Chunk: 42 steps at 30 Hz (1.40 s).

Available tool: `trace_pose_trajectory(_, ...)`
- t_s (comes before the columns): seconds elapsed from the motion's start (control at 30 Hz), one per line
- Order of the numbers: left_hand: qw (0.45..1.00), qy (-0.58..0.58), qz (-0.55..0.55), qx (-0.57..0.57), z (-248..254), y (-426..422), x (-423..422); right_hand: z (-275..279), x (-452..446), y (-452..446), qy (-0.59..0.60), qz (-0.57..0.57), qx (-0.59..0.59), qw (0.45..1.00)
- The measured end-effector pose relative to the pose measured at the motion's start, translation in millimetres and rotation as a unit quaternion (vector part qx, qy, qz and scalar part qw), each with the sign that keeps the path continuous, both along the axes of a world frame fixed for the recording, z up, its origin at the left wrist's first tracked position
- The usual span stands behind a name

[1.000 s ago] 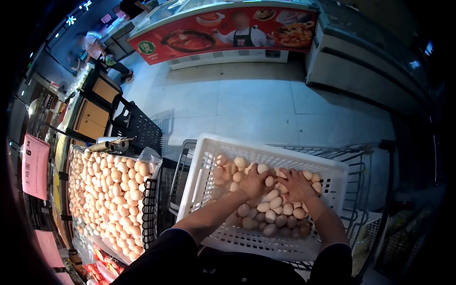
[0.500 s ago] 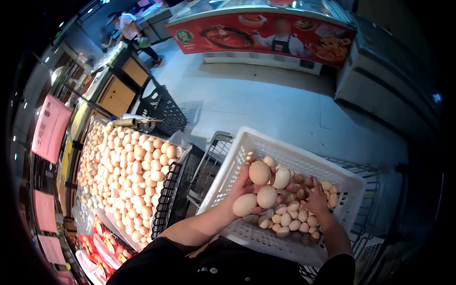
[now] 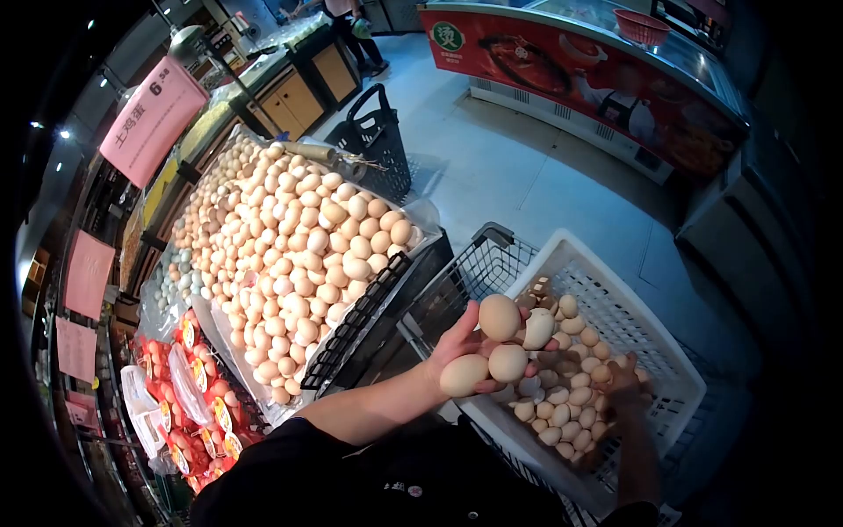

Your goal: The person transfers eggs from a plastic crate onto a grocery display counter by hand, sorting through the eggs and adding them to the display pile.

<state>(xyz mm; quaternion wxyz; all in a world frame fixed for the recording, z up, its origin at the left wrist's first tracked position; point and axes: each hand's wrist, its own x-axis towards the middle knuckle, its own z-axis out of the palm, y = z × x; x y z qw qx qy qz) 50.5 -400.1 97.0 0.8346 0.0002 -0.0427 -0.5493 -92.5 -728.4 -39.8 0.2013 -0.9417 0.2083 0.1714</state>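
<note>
My left hand [image 3: 461, 345] is palm up with several brown eggs [image 3: 500, 318] resting in it, over the left edge of a white plastic basket [image 3: 615, 283]. Loose eggs [image 3: 575, 400] lie in the basket. My right hand [image 3: 622, 386] is down among them at the right side; its fingers are shadowed and blurred, so its grip cannot be made out. To the left, a large heap of eggs [image 3: 290, 255] fills a display with a black mesh edge [image 3: 356, 321]. The basket sits on a wire shopping cart [image 3: 492, 263].
Red net bags of eggs [image 3: 189, 400] lie at lower left beneath pink signs [image 3: 154, 121]. A black shopping basket [image 3: 373, 145] stands on the floor behind the heap. A freezer with a red front [image 3: 562, 75] is at the back, and a person [image 3: 356, 35] stands beyond.
My left hand has come up from the white basket with several eggs and moved toward the heap. My right hand has shifted to the basket's right side. The view has turned left.
</note>
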Motion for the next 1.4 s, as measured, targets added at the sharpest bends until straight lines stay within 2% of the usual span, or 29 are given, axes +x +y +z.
trace_pose_trajectory(0.03, 0.999, 0.005, -0.004, -0.035, -1, 6, 0, 0, 2, 2, 0.008, -0.015, -0.002, 1.0)
trace_pose_trajectory(0.17, 0.997, 0.031, 0.018, -0.067, 1, 33, -3, -8, -12, 14, -0.171, 0.03, 0.017, 0.985)
trace_pose_trajectory(0.2, 0.998, 0.02, 0.029, -0.055, 1, 40, -3, 1, -9, 24, -0.155, 0.063, -0.02, 0.986)
trace_pose_trajectory(0.27, 0.998, -0.006, 0.067, -0.02, 5, 58, -1, 3, 2, 26, -0.057, -0.085, 0.011, 0.995)
trace_pose_trajectory(0.33, 0.994, -0.008, 0.108, -0.004, 14, 86, -3, -51, 5, 9, -0.133, -0.115, 0.023, 0.984)
trace_pose_trajectory(0.37, 0.991, -0.017, 0.133, 0.013, 17, 104, -4, -97, -5, -8, -0.254, -0.09, 0.019, 0.963)
trace_pose_trajectory(0.43, 0.971, -0.057, 0.216, 0.08, 22, 152, -6, -95, 9, 14, -0.218, -0.217, 0.016, 0.952)
trace_pose_trajectory(0.5, 0.931, -0.093, 0.309, 0.169, 20, 214, -5, -90, 17, 26, -0.177, -0.22, -0.126, 0.951)
trace_pose_trajectory(0.57, 0.867, -0.153, 0.386, 0.275, 4, 291, -5, -85, 20, 33, -0.14, -0.235, -0.234, 0.933)
trace_pose_trajectory(0.6, 0.803, -0.142, 0.425, 0.393, 0, 328, -11, -83, 20, 32, -0.134, -0.243, -0.238, 0.931)
trace_pose_trajectory(0.63, 0.724, -0.128, 0.454, 0.504, -4, 360, -14, -83, 18, 33, -0.132, -0.253, -0.234, 0.929)
trace_pose_trajectory(0.7, 0.47, -0.163, 0.471, 0.728, -22, 412, -9, -80, 17, 35, -0.128, -0.271, -0.216, 0.929)
trace_pose_trajectory(0.77, 0.361, -0.137, 0.448, 0.806, -32, 443, -8, -75, 18, 37, -0.132, -0.294, -0.191, 0.927)
trace_pose_trajectory(0.87, 0.142, -0.167, 0.271, 0.937, -67, 502, -1, -62, 26, 35, -0.16, -0.348, -0.109, 0.917)
trace_pose_trajectory(0.97, 0.083, -0.156, 0.154, 0.972, -43, 493, 9, -32, 29, 27, -0.225, -0.42, 0.035, 0.879)
trace_pose_trajectory(1.0, 0.15, -0.158, 0.156, 0.963, -45, 500, 12, -19, 28, 26, -0.254, -0.42, 0.066, 0.869)
trace_pose_trajectory(1.1, 0.102, -0.211, 0.104, 0.967, -34, 488, 23, 18, 30, 12, -0.361, -0.319, 0.125, 0.867)
trace_pose_trajectory(1.13, 0.066, -0.233, 0.081, 0.967, -32, 481, 26, 58, 47, 45, -0.344, -0.335, 0.11, 0.87)
trace_pose_trajectory(1.17, 0.035, -0.25, 0.066, 0.965, -42, 482, 28, 69, 67, 63, -0.358, -0.289, 0.112, 0.881)
trace_pose_trajectory(1.23, 0.01, -0.263, 0.077, 0.962, -47, 479, 28, 89, 103, 97, -0.385, -0.194, 0.115, 0.895)
trace_pose_trajectory(1.3, -0.006, -0.251, 0.114, 0.961, -51, 472, 25, 127, 144, 205, -0.429, -0.042, 0.18, 0.884)
trace_pose_trajectory(1.33, -0.015, -0.244, 0.131, 0.961, -52, 469, 23, 131, 164, 249, -0.456, 0.069, 0.182, 0.868)
trace_pose_trajectory(1.4, -0.014, -0.236, 0.164, 0.958, -49, 461, 20, 154, 196, 362, -0.419, 0.155, 0.252, 0.858)
